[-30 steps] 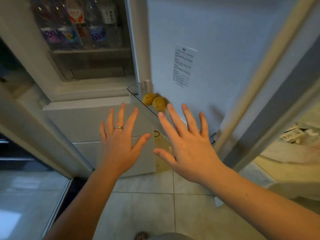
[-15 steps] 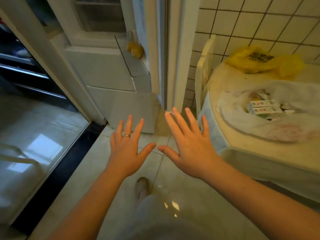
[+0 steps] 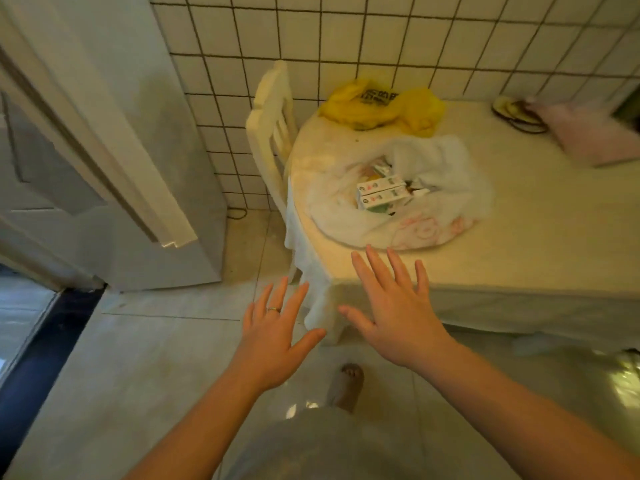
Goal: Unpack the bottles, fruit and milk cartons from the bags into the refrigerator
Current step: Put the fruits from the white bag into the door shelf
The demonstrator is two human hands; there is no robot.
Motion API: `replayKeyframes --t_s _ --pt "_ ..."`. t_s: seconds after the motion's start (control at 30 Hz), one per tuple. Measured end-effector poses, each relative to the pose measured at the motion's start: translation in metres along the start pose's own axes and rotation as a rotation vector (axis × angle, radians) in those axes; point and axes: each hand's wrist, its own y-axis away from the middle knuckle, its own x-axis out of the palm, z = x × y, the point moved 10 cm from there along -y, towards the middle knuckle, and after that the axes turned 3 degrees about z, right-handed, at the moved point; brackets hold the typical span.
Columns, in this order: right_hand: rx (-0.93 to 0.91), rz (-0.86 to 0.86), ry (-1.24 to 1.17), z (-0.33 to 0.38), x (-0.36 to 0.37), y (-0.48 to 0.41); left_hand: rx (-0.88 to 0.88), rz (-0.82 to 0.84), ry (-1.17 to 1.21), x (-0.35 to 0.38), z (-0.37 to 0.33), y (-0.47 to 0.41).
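Reach with the left hand (image 3: 273, 327) and the right hand (image 3: 398, 313), both empty, fingers spread out straight. Go for the small white milk cartons (image 3: 381, 194) lying in the open white plastic bag (image 3: 346, 220) on the table with the cream cloth (image 3: 536, 244), just past the right hand. Hold the bag's edge down with one hand. Curl fingers round one carton and lift straight up.

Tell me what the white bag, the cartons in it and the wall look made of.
The white bag: probably thin plastic film, semi-translucent, crumpled and slumped. The cartons: likely printed paperboard, with straight edges and flat matte faces. The wall: apparently glazed ceramic tile, a square grid with dark grout lines.
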Motion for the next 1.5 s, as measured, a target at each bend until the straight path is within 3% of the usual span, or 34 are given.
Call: replayKeyframes --t_s 0.3,0.57,0.73,0.87,0.97,1.13,1.23,1.5 --pt "0.098 0.053 0.097 -0.153 -0.028 -0.089 0.071 0.015 0.06 0.009 -0.089 -0.174" --pt "-0.122 0.128 0.285 -0.229 -0.065 -0.205 0.109 -0.084 0.168 -0.009 -0.135 -0.303" --pt "-0.295 0.143 0.451 -0.245 -0.07 -0.272 0.063 -0.028 0.141 -0.014 -0.134 -0.37" --pt "-0.324 0.207 0.523 -0.264 -0.064 -0.313 0.082 0.028 0.143 -0.013 -0.152 -0.387" --pt "-0.243 0.275 0.442 -0.281 -0.062 -0.339 0.156 0.034 0.08 -0.004 -0.184 -0.382" --pt "-0.105 0.413 0.025 -0.301 -0.043 -0.366 0.229 0.09 -0.055 0.026 -0.227 -0.373" --pt "-0.126 0.348 0.033 -0.319 -0.048 -0.374 0.174 0.106 -0.12 0.036 -0.235 -0.373" --pt "-0.102 -0.051 0.075 -0.42 -0.104 -0.381 0.059 -0.025 -0.15 0.039 -0.276 -0.378"
